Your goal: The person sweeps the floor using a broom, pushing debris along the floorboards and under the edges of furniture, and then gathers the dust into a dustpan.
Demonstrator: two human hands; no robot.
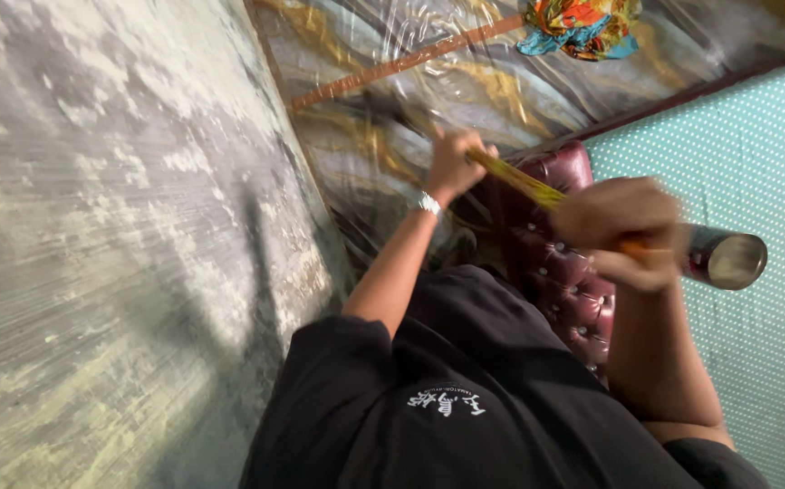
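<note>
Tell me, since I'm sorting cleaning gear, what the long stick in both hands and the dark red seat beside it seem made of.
The stick looks like bundled yellowish plant fibres, a broom, judging by its streaky strands; blur leaves this open. Its end cap looks like shiny metal or plastic. The seat looks like glossy leather or vinyl, tufted with buttons.

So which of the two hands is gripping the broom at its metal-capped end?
The right hand, nearer the camera, holds the broom by the shiny metal cap. The left hand, with a wristband, grips farther along the yellow bristles.

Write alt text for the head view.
Both hands hold a yellow straw broom with a metal-capped handle: left hand on the bristle end, right hand near the cap. Below are a black shirt, a maroon tufted seat and worn grey floor.
</note>
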